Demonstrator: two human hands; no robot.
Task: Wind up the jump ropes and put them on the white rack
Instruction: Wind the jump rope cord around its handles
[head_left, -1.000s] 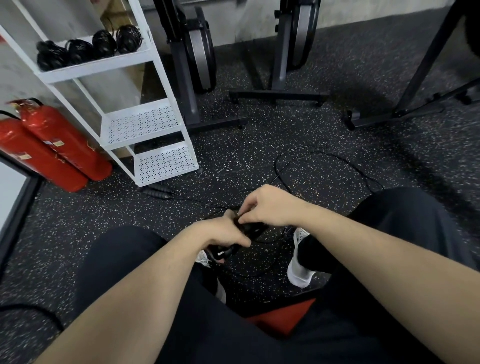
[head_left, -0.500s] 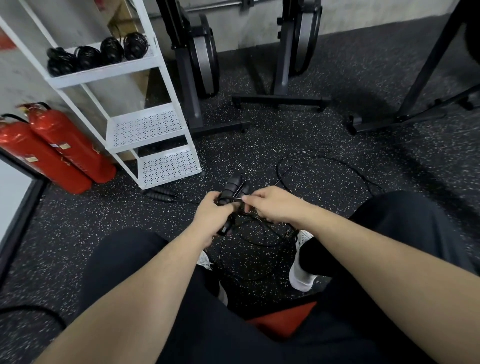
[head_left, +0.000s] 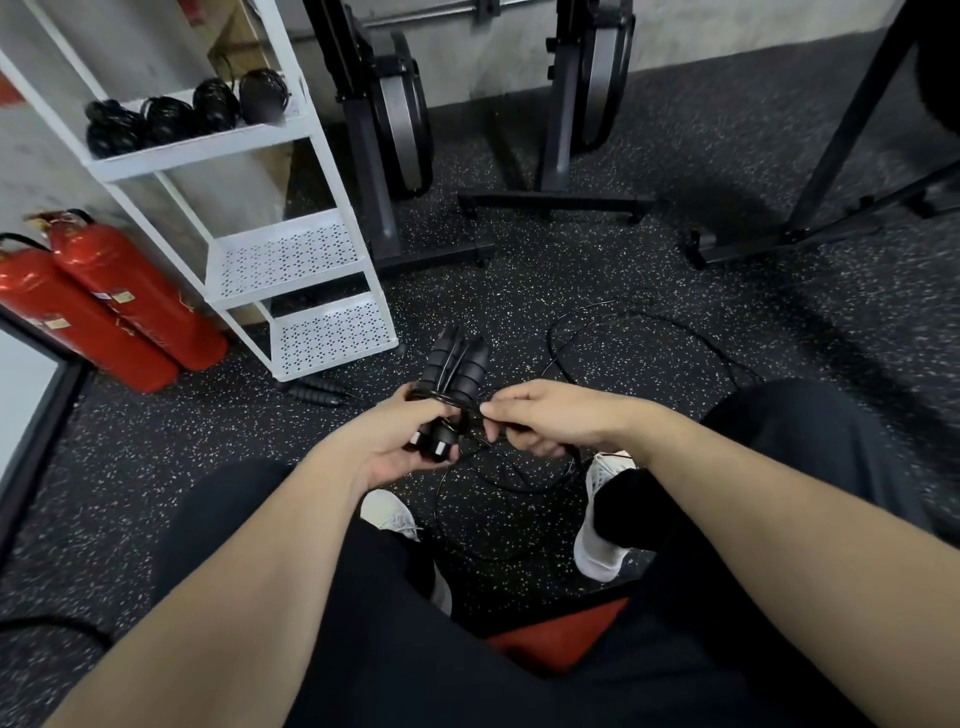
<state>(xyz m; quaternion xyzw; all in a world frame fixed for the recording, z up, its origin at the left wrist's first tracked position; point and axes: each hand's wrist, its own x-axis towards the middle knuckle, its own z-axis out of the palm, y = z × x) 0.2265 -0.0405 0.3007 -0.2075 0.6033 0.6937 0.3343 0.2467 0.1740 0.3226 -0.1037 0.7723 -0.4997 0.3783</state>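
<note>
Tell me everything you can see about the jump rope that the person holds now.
The jump rope is black, with two ribbed handles held side by side, pointing up and away, their flat pale ends toward the person. The left hand grips both handles. A few turns of thin black cord cross them; the right hand pinches the cord beside them. The rest of the cord hangs down and lies in loose loops on the speckled floor.

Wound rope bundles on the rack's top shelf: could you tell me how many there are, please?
4, side by side on the top shelf. None seems hidden.
</note>
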